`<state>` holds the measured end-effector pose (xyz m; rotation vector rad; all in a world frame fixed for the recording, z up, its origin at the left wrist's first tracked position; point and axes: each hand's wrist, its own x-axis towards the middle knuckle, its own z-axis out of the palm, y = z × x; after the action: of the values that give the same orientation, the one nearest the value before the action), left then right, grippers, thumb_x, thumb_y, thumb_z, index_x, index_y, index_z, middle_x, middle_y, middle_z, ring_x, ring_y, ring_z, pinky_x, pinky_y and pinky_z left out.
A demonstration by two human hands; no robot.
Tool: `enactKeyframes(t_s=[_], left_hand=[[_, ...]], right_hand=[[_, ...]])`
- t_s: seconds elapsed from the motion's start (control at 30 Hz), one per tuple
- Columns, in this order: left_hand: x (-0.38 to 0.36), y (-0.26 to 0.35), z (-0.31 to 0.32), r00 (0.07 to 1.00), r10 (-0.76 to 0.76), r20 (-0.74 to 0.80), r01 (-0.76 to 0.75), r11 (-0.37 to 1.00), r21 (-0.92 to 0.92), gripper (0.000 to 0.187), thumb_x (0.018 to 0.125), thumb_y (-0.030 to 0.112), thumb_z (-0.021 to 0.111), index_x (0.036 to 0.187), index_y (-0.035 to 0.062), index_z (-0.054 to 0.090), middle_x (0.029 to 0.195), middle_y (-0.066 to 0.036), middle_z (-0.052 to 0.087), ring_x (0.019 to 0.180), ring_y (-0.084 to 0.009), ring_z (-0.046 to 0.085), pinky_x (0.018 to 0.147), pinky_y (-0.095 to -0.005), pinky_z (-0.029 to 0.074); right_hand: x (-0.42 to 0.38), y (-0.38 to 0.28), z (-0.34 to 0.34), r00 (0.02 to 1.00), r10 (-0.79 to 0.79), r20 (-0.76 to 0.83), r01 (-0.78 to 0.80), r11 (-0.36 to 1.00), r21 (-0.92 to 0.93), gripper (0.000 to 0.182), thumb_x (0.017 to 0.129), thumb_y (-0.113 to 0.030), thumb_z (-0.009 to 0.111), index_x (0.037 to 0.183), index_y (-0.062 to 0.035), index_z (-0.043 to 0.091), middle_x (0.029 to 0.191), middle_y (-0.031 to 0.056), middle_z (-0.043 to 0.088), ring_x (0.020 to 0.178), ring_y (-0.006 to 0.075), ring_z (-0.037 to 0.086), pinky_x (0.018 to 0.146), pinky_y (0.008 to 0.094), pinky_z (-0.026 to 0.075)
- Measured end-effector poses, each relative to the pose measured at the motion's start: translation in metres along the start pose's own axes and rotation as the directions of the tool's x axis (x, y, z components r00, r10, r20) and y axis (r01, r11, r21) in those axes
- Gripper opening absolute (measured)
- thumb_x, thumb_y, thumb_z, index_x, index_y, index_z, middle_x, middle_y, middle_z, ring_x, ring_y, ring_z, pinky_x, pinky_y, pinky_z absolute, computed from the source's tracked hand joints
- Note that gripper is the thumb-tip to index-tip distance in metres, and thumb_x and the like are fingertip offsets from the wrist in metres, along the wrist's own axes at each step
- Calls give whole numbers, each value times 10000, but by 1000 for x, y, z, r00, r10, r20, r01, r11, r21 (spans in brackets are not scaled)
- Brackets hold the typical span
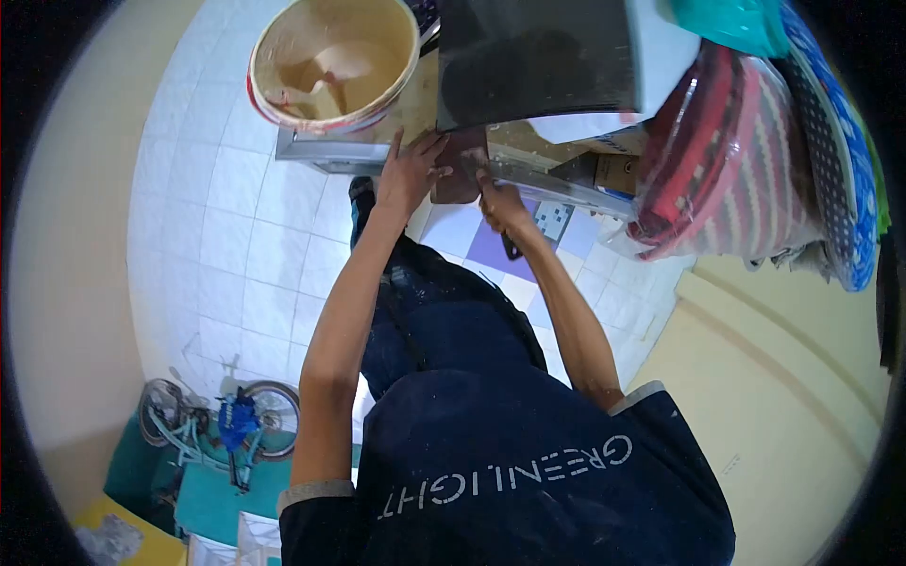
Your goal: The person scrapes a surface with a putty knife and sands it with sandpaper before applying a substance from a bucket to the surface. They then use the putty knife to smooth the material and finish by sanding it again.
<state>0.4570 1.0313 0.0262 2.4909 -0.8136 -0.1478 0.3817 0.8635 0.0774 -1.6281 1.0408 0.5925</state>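
Note:
My left hand (409, 176) lies with its fingers spread at the left edge of a flat dark brown piece (457, 187), its thumb touching that piece. My right hand (506, 209) is closed round a black-handled scraper (511, 248). The handle end sticks out below the fist. The scraper's front end is at the brown piece, but its exact shape is hard to make out. Above my left hand stands a bucket (406, 71) with a cream-coloured mix and a pale tool inside. A dark glossy panel (538, 66) is just beyond my hands.
The bucket and panel rest on a metal-edged cabinet (326, 151). At the right hang or lean a plastic-wrapped striped bundle (764, 179) and a blue patterned cloth (854, 208). A small bicycle (231, 429) stands at the lower left on the tiled floor (226, 245).

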Motion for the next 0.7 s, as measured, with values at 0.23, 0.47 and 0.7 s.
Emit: enactKeyframes(t_s=[0.23, 0.47, 0.7], left_hand=[[4, -8, 6, 1000, 4, 15, -5, 1000, 3, 587, 834, 387, 632, 1372, 193, 500, 1395, 8, 503, 1319, -126, 418, 1179, -445, 173], [-3, -6, 2, 999, 10, -45, -12, 999, -33, 589, 830, 422, 616, 1364, 199, 508, 1341, -20, 548, 1293, -157, 444, 1182, -444, 177], [0, -6, 7, 997, 20, -80, -22, 1000, -20, 586, 806, 376, 662, 1343, 183, 528, 1389, 16, 513, 1303, -137, 439, 1168, -431, 196]], right_hand=[[2, 2, -12, 999, -16, 42, 18, 998, -61, 513, 936, -510, 549, 613, -138, 404, 470, -41, 345, 336, 65, 290, 314, 254, 196], [-3, -8, -12, 998, 43, 40, -40, 996, -77, 517, 934, -496, 558, 593, -148, 385, 466, -42, 324, 338, 58, 298, 316, 259, 186], [-2, -11, -4, 996, -17, 84, 19, 1000, -21, 514, 935, -516, 539, 614, -150, 377, 485, -53, 312, 351, 54, 257, 322, 251, 169]])
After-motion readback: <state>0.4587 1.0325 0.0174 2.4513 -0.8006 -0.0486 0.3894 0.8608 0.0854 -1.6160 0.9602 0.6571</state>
